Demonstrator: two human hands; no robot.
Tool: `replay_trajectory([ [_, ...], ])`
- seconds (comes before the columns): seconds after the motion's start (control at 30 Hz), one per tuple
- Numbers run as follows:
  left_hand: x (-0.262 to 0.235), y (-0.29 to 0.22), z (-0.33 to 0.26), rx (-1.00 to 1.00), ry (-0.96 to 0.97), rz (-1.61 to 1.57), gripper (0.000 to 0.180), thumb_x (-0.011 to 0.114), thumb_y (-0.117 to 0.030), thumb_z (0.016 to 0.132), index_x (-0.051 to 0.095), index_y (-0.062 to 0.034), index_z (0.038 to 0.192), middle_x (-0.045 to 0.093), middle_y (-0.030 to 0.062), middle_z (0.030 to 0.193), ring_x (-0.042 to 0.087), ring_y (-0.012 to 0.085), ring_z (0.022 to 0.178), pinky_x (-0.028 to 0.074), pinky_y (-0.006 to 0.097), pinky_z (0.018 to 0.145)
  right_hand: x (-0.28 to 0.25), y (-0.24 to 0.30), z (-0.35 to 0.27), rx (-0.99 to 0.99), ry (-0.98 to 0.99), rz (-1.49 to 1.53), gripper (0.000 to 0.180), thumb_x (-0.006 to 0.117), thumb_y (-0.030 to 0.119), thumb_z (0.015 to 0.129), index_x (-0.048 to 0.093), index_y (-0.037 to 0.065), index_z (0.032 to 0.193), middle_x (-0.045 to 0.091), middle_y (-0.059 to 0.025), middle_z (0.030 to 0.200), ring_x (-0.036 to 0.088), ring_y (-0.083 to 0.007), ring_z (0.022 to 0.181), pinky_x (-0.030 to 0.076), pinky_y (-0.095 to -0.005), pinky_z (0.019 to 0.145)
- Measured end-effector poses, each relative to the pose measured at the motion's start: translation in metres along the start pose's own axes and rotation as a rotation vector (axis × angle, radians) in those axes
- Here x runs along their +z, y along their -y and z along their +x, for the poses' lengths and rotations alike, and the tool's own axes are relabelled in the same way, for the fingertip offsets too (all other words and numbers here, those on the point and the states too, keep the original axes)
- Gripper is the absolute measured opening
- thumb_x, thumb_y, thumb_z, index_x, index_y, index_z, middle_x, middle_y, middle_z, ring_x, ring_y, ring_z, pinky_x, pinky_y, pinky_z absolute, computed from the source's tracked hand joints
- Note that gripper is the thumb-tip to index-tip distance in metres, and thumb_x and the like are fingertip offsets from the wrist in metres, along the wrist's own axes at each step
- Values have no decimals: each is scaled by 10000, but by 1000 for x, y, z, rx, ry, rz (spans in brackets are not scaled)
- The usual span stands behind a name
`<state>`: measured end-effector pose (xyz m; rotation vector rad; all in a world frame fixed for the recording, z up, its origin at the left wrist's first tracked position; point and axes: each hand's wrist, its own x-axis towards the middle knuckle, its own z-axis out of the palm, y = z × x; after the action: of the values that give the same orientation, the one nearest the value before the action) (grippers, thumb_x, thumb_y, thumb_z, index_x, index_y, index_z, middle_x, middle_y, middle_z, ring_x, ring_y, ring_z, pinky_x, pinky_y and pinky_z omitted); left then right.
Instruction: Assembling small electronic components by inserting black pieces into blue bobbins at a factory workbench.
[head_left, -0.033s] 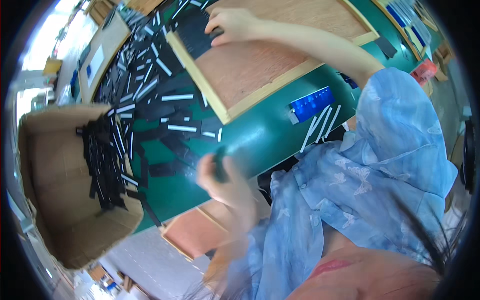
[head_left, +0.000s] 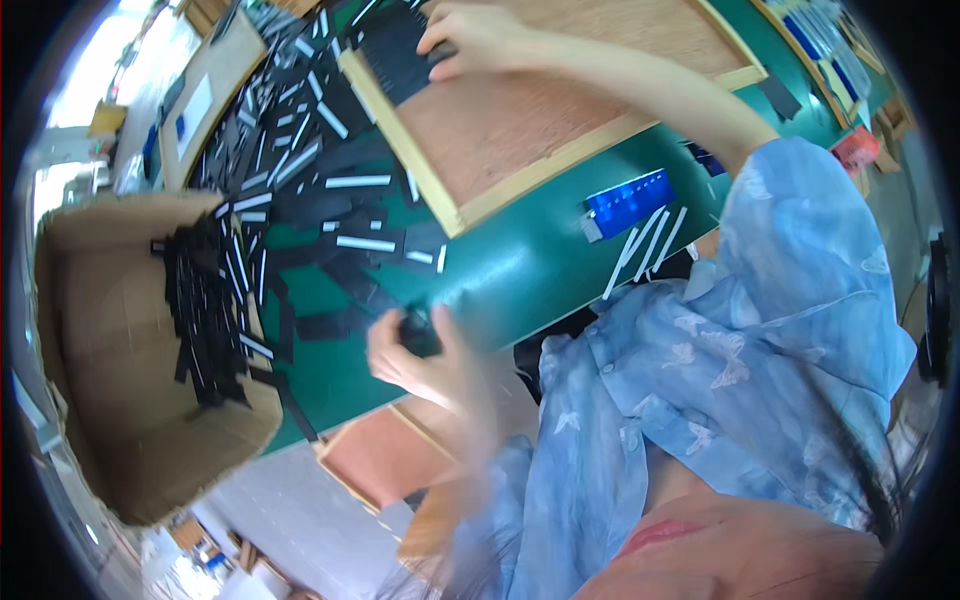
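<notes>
My left hand (head_left: 415, 350), blurred, is closed around a small black piece (head_left: 420, 332) at the near edge of the green table (head_left: 520, 275). My right hand (head_left: 470, 38), its arm in a light blue sleeve, reaches across to a wooden-framed board (head_left: 540, 125). Its fingers press on a black sheet (head_left: 392, 50) lying in that board's far left corner. A heap of black strips (head_left: 300, 190), some with white bands, covers the table to the left of the board.
An open cardboard box (head_left: 100, 330) at the left has black strips spilling over its edge. A blue flat piece (head_left: 625, 200) and a few white strips (head_left: 640, 250) lie near the table's front. Another wooden-framed board (head_left: 370, 460) sits below the table edge.
</notes>
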<state>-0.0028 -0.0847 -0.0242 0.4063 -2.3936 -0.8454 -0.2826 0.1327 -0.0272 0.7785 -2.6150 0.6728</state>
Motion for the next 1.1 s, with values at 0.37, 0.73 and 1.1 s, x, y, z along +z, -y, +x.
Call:
replay_trajectory([
  [0.37,-32,44,0,86,2,408,203,705,-144,759,689,-27,923,566,121,1143,430,306,1080,404,413,873,-68,89,-55,-281,32,200,238,708,222,744,634,100,935,553,-89,974,589,-270,830,476,-359,702],
  [0.73,-44,50,-41,418,260,214,326,762,-81,690,679,-59,1005,476,124,1330,406,352,1155,393,448,925,-79,105,-120,-371,5,338,143,710,171,730,671,114,855,585,5,872,609,-185,729,481,-304,635],
  [1.1,-24,-51,-42,20,213,-547,155,510,-10,919,551,66,1049,645,158,992,596,114,665,496,212,600,-94,135,-143,-308,410,557,221,710,245,728,645,124,900,646,-12,898,623,-218,833,485,-354,645],
])
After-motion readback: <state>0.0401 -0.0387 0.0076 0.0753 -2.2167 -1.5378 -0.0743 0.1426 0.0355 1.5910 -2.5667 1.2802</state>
